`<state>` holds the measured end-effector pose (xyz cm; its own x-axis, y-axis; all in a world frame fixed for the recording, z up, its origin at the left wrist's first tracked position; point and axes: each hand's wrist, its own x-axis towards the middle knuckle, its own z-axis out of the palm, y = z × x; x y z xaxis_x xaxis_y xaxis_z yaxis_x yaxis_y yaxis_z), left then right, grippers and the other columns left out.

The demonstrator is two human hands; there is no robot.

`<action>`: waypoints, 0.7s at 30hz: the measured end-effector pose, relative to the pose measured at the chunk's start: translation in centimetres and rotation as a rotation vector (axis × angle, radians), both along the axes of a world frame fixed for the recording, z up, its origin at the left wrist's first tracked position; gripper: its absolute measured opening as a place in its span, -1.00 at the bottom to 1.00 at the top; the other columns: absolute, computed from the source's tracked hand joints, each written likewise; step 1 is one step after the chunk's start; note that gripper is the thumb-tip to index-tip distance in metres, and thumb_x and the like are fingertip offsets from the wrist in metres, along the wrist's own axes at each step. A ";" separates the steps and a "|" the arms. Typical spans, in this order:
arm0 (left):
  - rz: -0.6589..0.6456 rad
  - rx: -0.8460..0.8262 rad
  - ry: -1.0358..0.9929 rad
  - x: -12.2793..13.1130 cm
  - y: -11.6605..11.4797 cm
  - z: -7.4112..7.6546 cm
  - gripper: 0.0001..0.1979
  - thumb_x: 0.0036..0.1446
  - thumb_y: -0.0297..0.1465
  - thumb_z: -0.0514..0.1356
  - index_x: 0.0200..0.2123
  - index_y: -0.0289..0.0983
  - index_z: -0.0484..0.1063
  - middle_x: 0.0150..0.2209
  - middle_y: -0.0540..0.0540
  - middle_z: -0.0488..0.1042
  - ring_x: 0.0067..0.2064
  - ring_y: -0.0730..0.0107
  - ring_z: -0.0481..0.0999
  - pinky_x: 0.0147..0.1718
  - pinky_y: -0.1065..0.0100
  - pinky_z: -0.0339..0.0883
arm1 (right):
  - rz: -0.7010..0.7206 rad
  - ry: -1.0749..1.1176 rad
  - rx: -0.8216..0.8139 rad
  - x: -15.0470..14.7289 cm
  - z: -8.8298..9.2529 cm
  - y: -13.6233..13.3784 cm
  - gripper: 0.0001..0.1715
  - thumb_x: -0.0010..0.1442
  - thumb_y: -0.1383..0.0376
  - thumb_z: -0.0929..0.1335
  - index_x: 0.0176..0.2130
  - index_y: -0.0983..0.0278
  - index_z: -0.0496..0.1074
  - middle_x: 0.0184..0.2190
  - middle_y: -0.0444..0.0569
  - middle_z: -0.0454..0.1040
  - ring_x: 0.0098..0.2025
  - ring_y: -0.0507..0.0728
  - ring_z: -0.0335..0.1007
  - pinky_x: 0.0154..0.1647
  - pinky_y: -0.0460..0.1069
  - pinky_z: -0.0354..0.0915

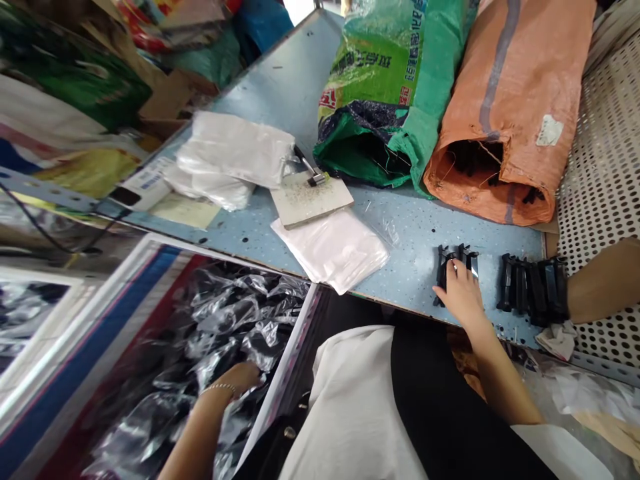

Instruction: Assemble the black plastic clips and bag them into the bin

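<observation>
My left hand [243,380], with a beaded bracelet on its wrist, is down among clear plastic bags of black parts [225,313] inside a bin. Its fingers are partly hidden, so their grip does not show. On the blue table's right side, my right hand [463,293] has its fingers closed around a black plastic part [442,275]. A second similar black part [469,259] stands close beside it, behind the fingers. Farther right, several more black parts [533,287] stand in a row.
Another person's forearm [603,283] reaches in from the right to the row. Clear bags [335,247] lie under a board [310,200] bearing a black-handled metal tool [307,167]. More bags [235,150] are stacked left. A green sack [385,87] and an orange sack [520,87] lie behind.
</observation>
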<state>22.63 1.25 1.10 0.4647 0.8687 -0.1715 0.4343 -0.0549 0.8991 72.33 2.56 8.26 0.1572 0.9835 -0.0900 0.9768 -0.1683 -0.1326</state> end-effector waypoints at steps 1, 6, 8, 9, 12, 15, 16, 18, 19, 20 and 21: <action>-0.044 -0.041 0.028 1.2 1.1 0.7 -0.53 -0.05 -0.11 0.31 -0.80 -0.14 0.22 -0.89 0.12 0.07 -0.83 0.43 0.09 -0.80 0.38 -0.01 | 0.034 -0.025 -0.014 -0.4 -0.1 -0.3 -0.28 0.28 0.14 0.35 0.33 0.31 0.22 0.30 0.36 0.20 0.23 0.57 0.24 0.14 0.37 0.29; -0.123 -0.191 -0.019 14.3 10.8 7.6 -0.71 0.25 -0.12 0.19 -0.17 -0.18 0.54 -0.48 -0.04 0.57 -0.41 0.27 0.58 -0.37 0.31 0.43 | 0.009 -0.069 -0.025 -1.4 -0.1 -1.8 -0.17 0.31 0.10 0.35 0.42 0.27 0.08 0.20 0.37 0.31 0.12 0.50 0.39 0.07 0.32 0.35; 0.004 0.053 0.028 21.6 15.2 9.0 -0.74 0.25 -0.19 0.22 -0.15 -0.26 0.51 -0.31 -0.18 0.60 -0.25 0.18 0.60 -0.19 0.24 0.44 | -0.024 -0.077 -0.034 -1.6 -0.2 -2.3 -0.08 0.29 0.08 0.36 0.42 0.41 0.01 0.06 0.39 0.42 0.03 0.50 0.43 0.02 0.30 0.36; 0.097 0.163 0.115 24.9 17.1 9.0 -0.76 0.23 -0.23 0.25 -0.21 -0.31 0.49 -0.19 -0.30 0.58 -0.13 0.08 0.59 -0.11 0.18 0.42 | -0.034 -0.084 -0.043 -1.7 -0.3 -2.5 -0.06 0.28 0.09 0.37 0.41 0.48 0.01 0.00 0.41 0.45 0.01 0.50 0.43 0.01 0.30 0.36; 0.232 0.201 0.291 31.3 20.6 7.2 -0.74 0.12 -0.32 0.34 -0.23 -0.39 0.45 0.01 -0.54 0.47 0.08 -0.25 0.48 -0.01 0.01 0.35 | -0.073 -0.046 -0.065 -1.4 -0.5 -2.9 -0.15 0.26 0.15 0.36 0.36 0.54 0.12 -0.05 0.44 0.49 0.00 0.52 0.42 0.02 0.34 0.34; 0.186 0.156 0.241 31.8 21.2 4.7 -0.93 0.16 -0.45 0.24 -0.30 -0.35 0.45 -0.05 -0.48 0.50 0.11 -0.19 0.45 0.02 0.03 0.33 | -0.195 0.204 -0.025 -0.3 -0.4 -2.8 -0.28 0.22 0.15 0.36 0.28 0.40 0.29 0.02 0.37 0.50 0.07 0.50 0.41 0.09 0.37 0.31; 0.154 0.147 0.205 31.0 21.1 4.2 -0.95 0.17 -0.47 0.21 -0.35 -0.32 0.44 -0.11 -0.40 0.53 0.07 -0.09 0.49 0.00 0.08 0.34 | -0.246 0.363 -0.005 0.1 -0.3 -2.6 -0.31 0.20 0.12 0.38 0.25 0.34 0.33 0.05 0.31 0.51 0.08 0.47 0.42 0.11 0.35 0.32; 0.069 0.115 0.130 29.2 20.8 3.6 -0.89 0.16 -0.45 0.19 -0.43 -0.27 0.44 -0.26 -0.23 0.56 -0.10 0.11 0.54 -0.07 0.19 0.38 | -0.351 0.779 0.040 0.6 0.0 -1.8 -0.34 0.12 0.05 0.43 0.16 0.22 0.42 0.04 0.16 0.53 0.05 0.38 0.46 0.07 0.28 0.37; 0.025 0.095 0.093 28.4 20.6 3.5 -0.88 0.15 -0.43 0.21 -0.45 -0.26 0.44 -0.32 -0.15 0.56 -0.18 0.19 0.55 -0.12 0.24 0.39 | -0.389 1.011 0.053 0.6 0.1 -1.2 -0.37 0.09 0.03 0.45 0.10 0.19 0.45 0.01 0.10 0.56 0.01 0.33 0.48 0.02 0.22 0.40; -0.010 0.069 0.047 27.7 20.5 3.5 -0.89 0.12 -0.40 0.23 -0.45 -0.25 0.45 -0.36 -0.10 0.56 -0.25 0.26 0.54 -0.17 0.28 0.39 | -0.413 1.239 0.056 0.4 0.2 -0.4 -0.41 0.06 0.02 0.46 0.05 0.18 0.48 -0.03 0.06 0.57 -0.05 0.29 0.50 -0.04 0.18 0.42; -0.025 0.035 -0.009 27.3 20.5 3.4 -0.89 0.09 -0.37 0.26 -0.46 -0.25 0.44 -0.39 -0.06 0.55 -0.30 0.31 0.52 -0.23 0.31 0.39 | -0.423 1.444 0.051 0.0 0.2 0.5 -0.45 0.06 0.02 0.46 0.00 0.19 0.50 -0.08 0.03 0.59 -0.10 0.24 0.51 -0.09 0.14 0.43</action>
<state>49.93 21.71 4.54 0.4876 0.8622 -0.1373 0.4247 -0.0969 0.9001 72.35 3.07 8.47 0.2305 0.8962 -0.3790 -0.1134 -0.3621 -0.9252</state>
